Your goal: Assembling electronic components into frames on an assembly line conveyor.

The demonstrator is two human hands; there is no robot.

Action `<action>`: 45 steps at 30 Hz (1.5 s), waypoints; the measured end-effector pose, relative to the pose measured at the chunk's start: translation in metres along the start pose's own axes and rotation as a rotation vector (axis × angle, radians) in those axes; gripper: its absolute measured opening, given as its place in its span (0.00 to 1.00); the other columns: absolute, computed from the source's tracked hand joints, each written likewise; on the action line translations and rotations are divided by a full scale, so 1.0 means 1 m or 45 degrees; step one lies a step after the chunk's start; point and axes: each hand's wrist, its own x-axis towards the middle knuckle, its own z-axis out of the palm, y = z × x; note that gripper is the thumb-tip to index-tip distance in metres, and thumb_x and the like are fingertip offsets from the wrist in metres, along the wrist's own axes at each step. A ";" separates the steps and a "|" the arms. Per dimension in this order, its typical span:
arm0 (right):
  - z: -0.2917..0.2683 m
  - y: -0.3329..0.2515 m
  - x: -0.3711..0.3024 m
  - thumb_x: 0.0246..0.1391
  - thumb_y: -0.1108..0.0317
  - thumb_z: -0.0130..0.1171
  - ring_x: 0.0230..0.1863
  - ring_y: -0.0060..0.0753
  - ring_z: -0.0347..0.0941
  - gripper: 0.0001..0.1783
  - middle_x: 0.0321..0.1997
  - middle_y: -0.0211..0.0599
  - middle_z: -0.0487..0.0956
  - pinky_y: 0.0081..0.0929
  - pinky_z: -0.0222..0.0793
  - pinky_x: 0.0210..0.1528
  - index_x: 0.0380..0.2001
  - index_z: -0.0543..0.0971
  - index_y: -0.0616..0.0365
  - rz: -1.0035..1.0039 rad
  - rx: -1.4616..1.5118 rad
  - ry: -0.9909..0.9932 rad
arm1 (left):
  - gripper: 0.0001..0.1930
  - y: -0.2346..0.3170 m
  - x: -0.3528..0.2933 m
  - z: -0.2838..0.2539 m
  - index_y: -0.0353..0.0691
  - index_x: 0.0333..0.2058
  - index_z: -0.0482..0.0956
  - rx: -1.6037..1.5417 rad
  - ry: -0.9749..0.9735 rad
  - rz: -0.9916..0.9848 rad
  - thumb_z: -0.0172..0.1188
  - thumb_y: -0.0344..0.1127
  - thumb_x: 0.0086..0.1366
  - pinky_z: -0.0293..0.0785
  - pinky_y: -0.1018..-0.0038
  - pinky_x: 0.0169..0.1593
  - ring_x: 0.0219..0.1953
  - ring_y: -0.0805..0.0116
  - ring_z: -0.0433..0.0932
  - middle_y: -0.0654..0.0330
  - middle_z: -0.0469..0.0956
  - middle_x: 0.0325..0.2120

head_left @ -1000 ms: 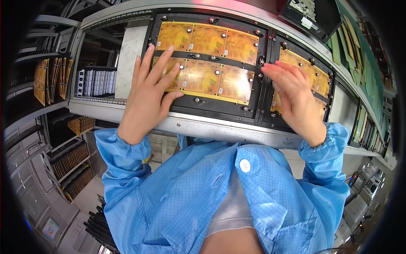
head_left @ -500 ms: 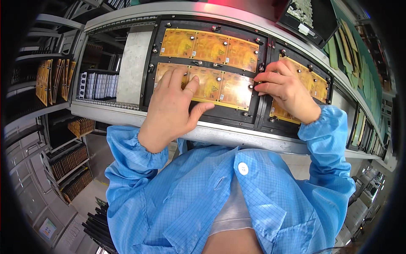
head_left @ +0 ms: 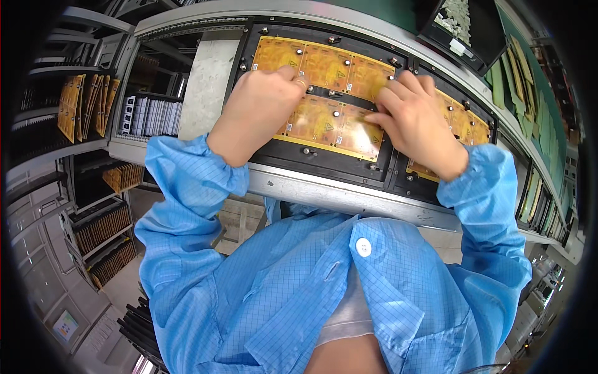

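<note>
Yellow-orange circuit board panels lie in a black carrier frame (head_left: pixel 336 169), in an upper panel (head_left: pixel 325 67) and a lower panel (head_left: pixel 317 121). My left hand (head_left: pixel 265 106) is closed over the left part of both, knuckles up. Its fingertips are by the gap between the panels, and whatever they grip is hidden. At the panels' right end, my right hand (head_left: pixel 416 118) has its fingers curled, with the thumb over the lower panel's top right corner. What lies between these fingers cannot be made out. Small metal clamp knobs (head_left: pixel 334 40) line the frame.
A second black frame with yellow boards (head_left: pixel 464 118) adjoins on the right. The metal conveyor rail (head_left: pixel 299 181) runs along the near side. A black bin (head_left: pixel 461 37) with pale pieces stands at the back right. Racks of boards (head_left: pixel 87 109) stand left.
My left hand has moved up from the lower panel, and its spread fingers have curled in. My right hand has shifted slightly up from the lower panel's right edge. The view has shifted a little.
</note>
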 end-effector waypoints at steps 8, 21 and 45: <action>0.028 0.000 0.050 0.54 0.63 0.62 0.42 0.38 0.74 0.08 0.29 0.35 0.80 0.38 0.66 0.50 0.32 0.80 0.56 -0.328 -0.260 0.084 | 0.06 -0.011 0.033 -0.004 0.35 0.35 0.80 0.227 -0.194 0.381 0.58 0.29 0.60 0.82 0.66 0.32 0.28 0.58 0.85 0.54 0.81 0.23; 0.024 -0.045 0.048 0.54 0.61 0.59 0.24 0.47 0.81 0.13 0.21 0.48 0.82 0.41 0.75 0.30 0.23 0.84 0.58 0.198 -0.100 -0.117 | 0.08 -0.033 0.057 -0.008 0.35 0.39 0.79 0.022 -0.364 0.697 0.54 0.31 0.67 0.82 0.61 0.35 0.31 0.54 0.85 0.53 0.82 0.25; 0.013 0.054 0.044 0.60 0.48 0.60 0.26 0.52 0.80 0.25 0.21 0.49 0.80 0.44 0.77 0.31 0.24 0.82 0.61 0.403 -0.464 0.043 | 0.14 -0.036 0.059 -0.014 0.44 0.46 0.77 -0.121 -0.469 0.663 0.59 0.28 0.60 0.82 0.64 0.36 0.32 0.57 0.84 0.56 0.77 0.37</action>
